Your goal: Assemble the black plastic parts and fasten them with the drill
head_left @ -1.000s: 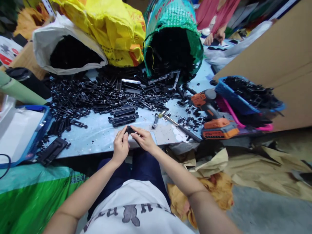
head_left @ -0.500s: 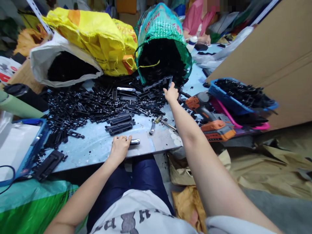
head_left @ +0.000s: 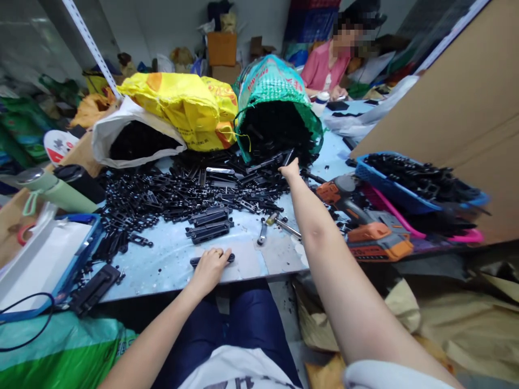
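My left hand rests near the table's front edge, fingers closed over a slim black bar-shaped part whose two ends stick out. My right hand is stretched far forward to the mouth of a green woven sack. Its fingers pinch a small dark flat piece. Black parts spill from that sack into a wide heap. Just beyond my left hand lie several larger black bar assemblies side by side. A hammer and a small silver-and-black bar lie right of them.
An orange-and-black power tool lies right of my forearm, beside a blue basket of black parts and a pink tray. Yellow and white sacks stand at the back left. A person in pink sits across the table.
My view has tilted up, so the table sits lower in it. The bar under my left hand showed a shiny silver face before and now looks black. My right hand stays by the sack's mouth.
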The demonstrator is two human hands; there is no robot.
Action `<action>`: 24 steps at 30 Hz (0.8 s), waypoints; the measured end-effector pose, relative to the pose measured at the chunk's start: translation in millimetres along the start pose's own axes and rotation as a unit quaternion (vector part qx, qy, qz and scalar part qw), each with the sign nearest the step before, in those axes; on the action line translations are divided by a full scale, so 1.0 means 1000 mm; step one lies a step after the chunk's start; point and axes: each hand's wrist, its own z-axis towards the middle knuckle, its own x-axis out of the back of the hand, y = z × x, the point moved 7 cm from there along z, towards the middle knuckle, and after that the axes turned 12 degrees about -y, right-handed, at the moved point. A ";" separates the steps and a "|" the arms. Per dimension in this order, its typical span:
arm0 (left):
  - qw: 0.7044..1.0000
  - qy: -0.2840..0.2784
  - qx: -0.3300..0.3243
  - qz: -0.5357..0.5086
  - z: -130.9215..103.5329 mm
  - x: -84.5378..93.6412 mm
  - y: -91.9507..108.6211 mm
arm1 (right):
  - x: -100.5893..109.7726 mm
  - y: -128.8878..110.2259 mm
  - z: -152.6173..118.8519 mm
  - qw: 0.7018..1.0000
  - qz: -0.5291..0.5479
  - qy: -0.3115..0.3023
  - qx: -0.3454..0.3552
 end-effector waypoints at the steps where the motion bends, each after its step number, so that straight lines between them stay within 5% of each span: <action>1: 1.000 0.006 -0.002 -0.004 0.000 0.000 -0.001 | 0.000 -0.002 0.000 1.000 0.007 0.006 -0.012; 5: 0.999 0.008 -0.005 -0.040 -0.001 0.005 0.000 | 0.004 -0.002 -0.030 1.000 0.001 0.002 0.004; 8: 0.997 -0.007 -0.002 -0.073 -0.002 0.011 0.002 | -0.003 -0.008 -0.102 0.982 -0.036 -0.114 0.145; 10: 0.995 -0.022 -0.002 -0.093 -0.001 0.012 0.001 | -0.017 -0.016 -0.177 0.921 -0.116 -0.244 0.280; 12: 0.993 -0.040 -0.009 -0.112 0.000 0.012 0.001 | -0.038 -0.010 -0.258 0.806 -0.236 -0.391 0.377; 15: 0.989 -0.067 -0.018 -0.128 0.001 0.014 0.001 | -0.058 0.008 -0.333 0.689 -0.362 -0.465 0.422; 18: 0.988 -0.081 -0.020 -0.133 0.002 0.019 0.003 | -0.072 0.016 -0.348 0.665 -0.431 -0.445 0.417; 24: 0.989 -0.041 -0.035 -0.135 -0.004 0.027 0.006 | -0.070 0.001 -0.349 0.680 -0.474 -0.389 0.402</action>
